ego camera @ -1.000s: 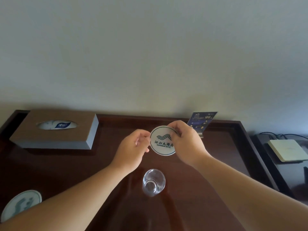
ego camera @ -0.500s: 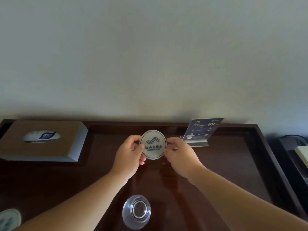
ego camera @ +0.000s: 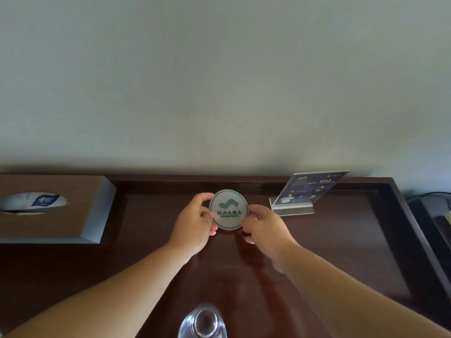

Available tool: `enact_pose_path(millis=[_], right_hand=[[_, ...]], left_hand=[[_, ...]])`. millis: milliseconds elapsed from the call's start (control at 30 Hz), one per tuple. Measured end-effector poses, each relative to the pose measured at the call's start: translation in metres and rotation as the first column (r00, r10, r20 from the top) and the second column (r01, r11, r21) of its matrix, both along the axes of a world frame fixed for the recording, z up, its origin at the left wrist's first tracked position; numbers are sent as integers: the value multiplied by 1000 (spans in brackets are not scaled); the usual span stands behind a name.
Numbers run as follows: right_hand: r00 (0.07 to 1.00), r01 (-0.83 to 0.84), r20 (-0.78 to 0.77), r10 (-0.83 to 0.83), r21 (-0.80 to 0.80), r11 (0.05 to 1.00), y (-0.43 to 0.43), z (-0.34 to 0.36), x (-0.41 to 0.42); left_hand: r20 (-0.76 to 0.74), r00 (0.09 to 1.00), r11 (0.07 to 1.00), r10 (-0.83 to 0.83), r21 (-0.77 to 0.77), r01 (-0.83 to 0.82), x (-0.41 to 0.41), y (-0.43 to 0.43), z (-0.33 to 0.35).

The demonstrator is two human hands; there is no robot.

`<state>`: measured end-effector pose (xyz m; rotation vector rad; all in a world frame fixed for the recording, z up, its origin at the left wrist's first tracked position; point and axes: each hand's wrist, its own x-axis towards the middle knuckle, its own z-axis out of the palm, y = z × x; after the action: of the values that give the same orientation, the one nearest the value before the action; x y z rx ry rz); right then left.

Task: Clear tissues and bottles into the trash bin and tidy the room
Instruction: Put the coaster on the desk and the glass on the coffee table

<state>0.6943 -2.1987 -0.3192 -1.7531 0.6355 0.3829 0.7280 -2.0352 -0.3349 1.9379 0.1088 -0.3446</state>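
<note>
So the person's got both arms stretched out over the dark wooden counter (ego camera: 341,252), and both hands are on a round white coaster (ego camera: 229,209) with a green wave logo and some characters printed on it. The left hand (ego camera: 195,223) pinches the coaster's left edge, thumb up top and the other fingers (ego camera: 212,229) curled underneath. The right hand (ego camera: 266,230) pinches the right edge the same way, fingertips (ego camera: 253,212) right on the rim. The coaster's tipped up so the printed face looks back at the person. I honestly can't tell if its bottom edge is touching the counter or just sitting a hair above it.

As for the tissue side of things, the brown tissue box (ego camera: 48,208) sits at the far left of the counter, well apart from the hands, with a white tissue (ego camera: 22,203) bunched in the oval opening and a blue label on it.

Other stuff: a clear acrylic sign stand (ego camera: 307,193) with a dark blue card leans near the back right, just beside the right hand. A clear drinking glass (ego camera: 202,324) stands at the near edge between the two forearms, partly cut off. Plain pale wall (ego camera: 219,81) behind it all.
</note>
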Motion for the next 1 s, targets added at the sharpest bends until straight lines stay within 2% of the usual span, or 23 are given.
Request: enact_pose_path(millis=[167,233,333,433,567,867,1000], right_hand=[[1000,8,-26,-8,-10,1000,2,-4,14],[1000,9,-27,-10,-22,1000,4,-6,18],[999,0,-39,-3,-57,998,5,-8,20],[999,-43,-22,40,-141,989,4,-9,20],[996,-86,-20,84,-215,973,5,-7,20],[999,-19,-43,13,-140,990,2,-10,17],[997,59,-51,-63,-83,995,4,-10,20]], left_hand=[[-75,994,994,-74,73,79,13,0,-5],[-11,988,968,-157,197,156,17,0,-5],[89,950,852,-299,473,224,21,-1,-7],[86,938,785,-335,576,228,24,1,-10],[95,920,730,-379,641,235,24,7,-13],[94,908,720,-408,644,257,29,10,-15],[109,905,727,-411,638,253,27,11,-15]])
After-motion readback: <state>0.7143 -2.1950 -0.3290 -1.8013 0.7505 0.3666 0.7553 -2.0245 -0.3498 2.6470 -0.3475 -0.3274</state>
